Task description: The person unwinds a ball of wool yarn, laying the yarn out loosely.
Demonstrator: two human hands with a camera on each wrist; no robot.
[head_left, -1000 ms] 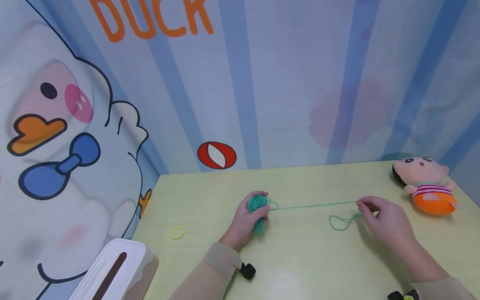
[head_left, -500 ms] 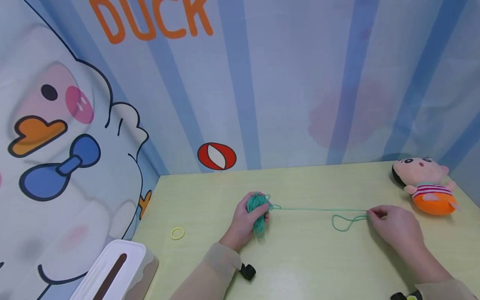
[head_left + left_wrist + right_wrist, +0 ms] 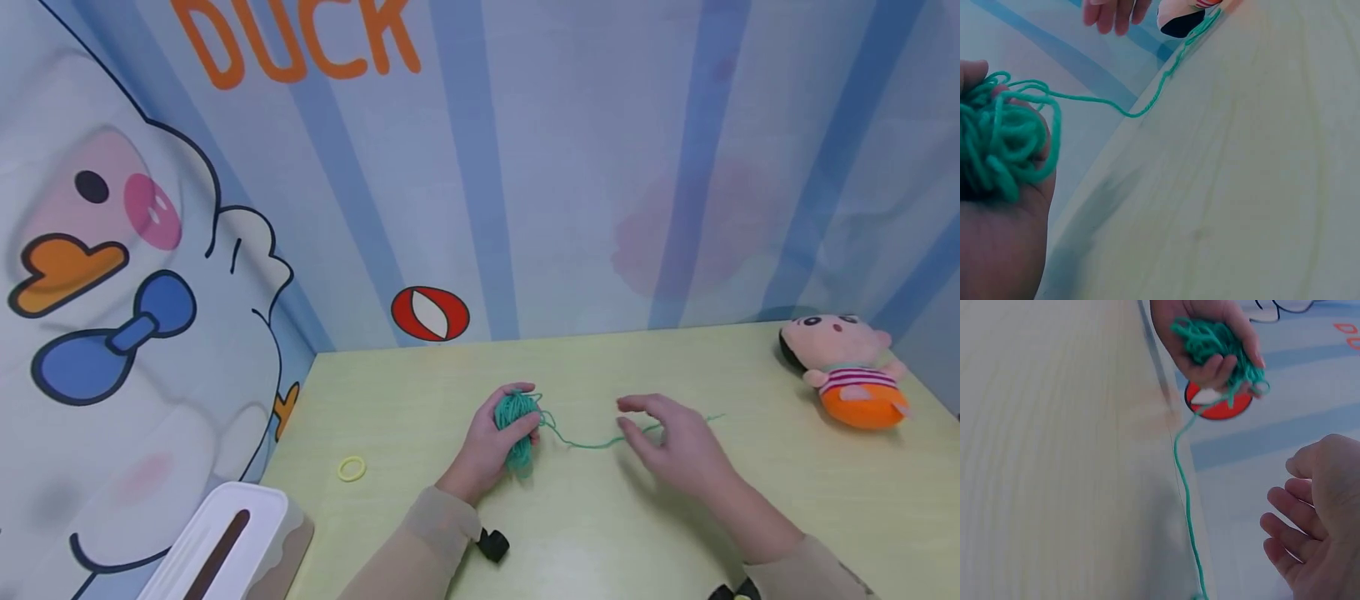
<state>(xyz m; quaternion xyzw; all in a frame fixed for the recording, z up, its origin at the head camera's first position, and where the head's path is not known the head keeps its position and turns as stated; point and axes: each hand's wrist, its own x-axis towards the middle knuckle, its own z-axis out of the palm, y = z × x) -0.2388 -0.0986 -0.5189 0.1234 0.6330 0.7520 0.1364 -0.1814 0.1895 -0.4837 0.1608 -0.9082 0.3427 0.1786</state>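
A bundle of green yarn [image 3: 516, 417] is gripped in my left hand [image 3: 487, 446], with the thumb across its front. In the left wrist view, loose loops of the yarn bundle [image 3: 1007, 140] stick out past the palm. A single yarn strand [image 3: 592, 446] runs from the bundle to the right, sagging down to the table and passing behind my right hand [image 3: 678, 446]. That hand hovers over the table with thumb and fingers apart and nothing between them. In the right wrist view its fingers [image 3: 1294, 515] are loosely bent, away from the strand [image 3: 1185, 494].
A plush doll [image 3: 858, 375] in orange pants lies at the table's back right. A yellow ring [image 3: 351, 468] sits left of my left hand. The white-lidded box [image 3: 225, 542] with a slot stands at the front left. A printed cloth backdrop [image 3: 555, 167] rises behind the table [image 3: 420, 375].
My right hand has let go of the yarn strand and moved left towards the bundle. The strand, taut before, has gone slack onto the table. My left hand has kept its grip.
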